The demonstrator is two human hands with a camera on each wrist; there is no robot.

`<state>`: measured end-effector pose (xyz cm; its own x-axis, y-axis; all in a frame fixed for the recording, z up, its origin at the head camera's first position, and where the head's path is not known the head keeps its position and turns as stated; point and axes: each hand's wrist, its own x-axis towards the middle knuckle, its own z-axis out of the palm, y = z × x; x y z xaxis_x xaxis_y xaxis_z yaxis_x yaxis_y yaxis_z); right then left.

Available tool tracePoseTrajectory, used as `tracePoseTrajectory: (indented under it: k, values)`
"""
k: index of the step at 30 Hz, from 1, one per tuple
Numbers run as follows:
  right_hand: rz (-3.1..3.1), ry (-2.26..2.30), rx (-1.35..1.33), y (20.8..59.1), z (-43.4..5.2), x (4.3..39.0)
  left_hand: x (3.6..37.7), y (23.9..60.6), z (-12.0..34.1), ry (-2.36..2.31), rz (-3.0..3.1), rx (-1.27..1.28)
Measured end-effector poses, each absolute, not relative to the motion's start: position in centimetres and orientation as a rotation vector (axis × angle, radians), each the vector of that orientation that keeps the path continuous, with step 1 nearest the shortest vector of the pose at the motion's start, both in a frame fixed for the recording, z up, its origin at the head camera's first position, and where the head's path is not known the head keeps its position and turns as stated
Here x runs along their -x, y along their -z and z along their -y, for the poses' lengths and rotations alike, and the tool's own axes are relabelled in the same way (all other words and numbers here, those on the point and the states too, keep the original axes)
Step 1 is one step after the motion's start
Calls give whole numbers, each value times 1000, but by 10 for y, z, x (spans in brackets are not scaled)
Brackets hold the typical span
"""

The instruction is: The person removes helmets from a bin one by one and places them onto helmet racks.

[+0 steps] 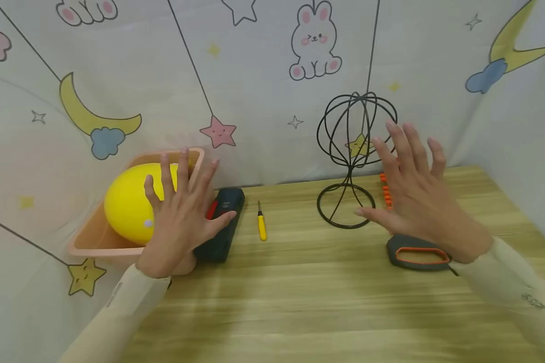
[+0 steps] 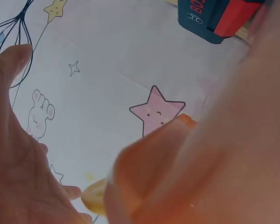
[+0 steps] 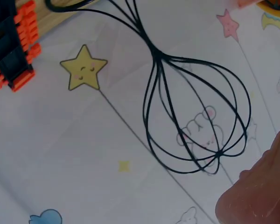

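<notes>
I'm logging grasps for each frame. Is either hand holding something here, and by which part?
Nothing is held. The left hand hovers with spread fingers over the yellow egg; the right hand is spread open beside the wire stand.

Orange-toothed tool [image 1: 385, 191] mostly hidden behind right hand [image 1: 418, 194].

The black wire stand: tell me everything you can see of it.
The black wire stand looks like thin bent metal wire: a round ring foot flat on the wooden table, a slim stem of gathered wires, and an open globe-shaped cage on top, with nothing inside. It stands upright near the printed cloth backdrop. The open right hand hovers just beside it; whether it touches cannot be told. The right wrist view shows the cage against the cloth.
</notes>
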<state>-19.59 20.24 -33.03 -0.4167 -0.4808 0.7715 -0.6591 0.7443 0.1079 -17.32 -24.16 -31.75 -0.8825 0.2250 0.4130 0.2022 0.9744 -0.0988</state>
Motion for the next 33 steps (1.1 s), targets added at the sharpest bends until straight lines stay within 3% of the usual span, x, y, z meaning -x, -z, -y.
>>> tracePoseTrajectory:
  k: [12,33]
  values:
    - [2095,-406,-877,326,-148,207,159,313,270,87,2509,277]
    - [2343,-601,-1037,351,-35,232,165,305,343,437,2822,-129]
